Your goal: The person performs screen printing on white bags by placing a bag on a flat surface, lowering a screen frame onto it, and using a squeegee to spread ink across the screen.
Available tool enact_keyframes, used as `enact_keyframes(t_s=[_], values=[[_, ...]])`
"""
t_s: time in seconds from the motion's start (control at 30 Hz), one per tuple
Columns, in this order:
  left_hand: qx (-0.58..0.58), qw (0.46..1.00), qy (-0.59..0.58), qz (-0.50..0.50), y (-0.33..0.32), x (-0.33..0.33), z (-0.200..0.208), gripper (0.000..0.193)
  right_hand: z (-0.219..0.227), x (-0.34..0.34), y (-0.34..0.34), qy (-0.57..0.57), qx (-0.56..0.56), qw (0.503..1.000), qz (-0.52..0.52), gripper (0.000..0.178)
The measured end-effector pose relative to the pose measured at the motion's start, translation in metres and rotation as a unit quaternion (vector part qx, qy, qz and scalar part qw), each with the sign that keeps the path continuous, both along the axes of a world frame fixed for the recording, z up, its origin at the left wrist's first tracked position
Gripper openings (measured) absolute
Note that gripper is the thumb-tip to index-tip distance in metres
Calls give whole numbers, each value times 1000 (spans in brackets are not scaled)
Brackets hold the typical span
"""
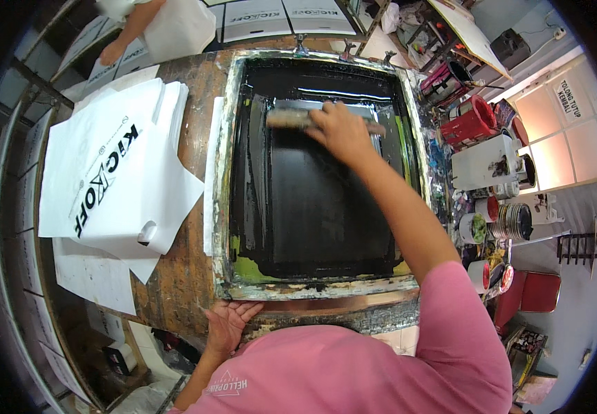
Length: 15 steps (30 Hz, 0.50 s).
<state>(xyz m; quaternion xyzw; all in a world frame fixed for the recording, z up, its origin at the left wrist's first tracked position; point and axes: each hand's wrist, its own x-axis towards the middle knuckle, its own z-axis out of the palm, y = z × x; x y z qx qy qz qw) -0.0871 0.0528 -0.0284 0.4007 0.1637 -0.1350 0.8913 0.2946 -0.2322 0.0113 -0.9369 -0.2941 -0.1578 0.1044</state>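
Note:
My right hand (340,132) grips a wooden-handled squeegee (288,119) and holds it crosswise near the far end of a screen printing frame (326,288). Black ink (329,200) coats most of the mesh, wet and shiny along the far edge, with yellow-green patches showing at the sides and near corners. At the frame's near left corner my left hand (229,324) lies palm up with fingers stretched out, the fingertips at the frame's near edge. Whether they bear its weight, I cannot tell. White sheet edges (213,172) stick out under the frame's left side.
A stack of printed white sheets (105,165) lies left on the worn wooden table (181,276). Clamps (348,50) hold the frame's far edge. Ink tubs, a red bucket (474,117) and a white container (485,164) line the right side. Another person's arm (132,31) reaches in at far left.

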Motion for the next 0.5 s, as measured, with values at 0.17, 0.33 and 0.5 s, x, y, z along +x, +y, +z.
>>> enact_keyframes(t_s=[0.17, 0.33, 0.5], values=[[-60, 997, -53, -4, 6, -4, -5, 83, 33, 80, -12, 89, -45, 994, 48, 38], [-118, 989, -91, -17, 11, -5, -7, 77, 41, 91, -10, 106, -47, 993, 26, 38], [-168, 976, -127, -45, 20, -7, -29, 79, 27, 31, -13, 34, -48, 998, 4, 33]])
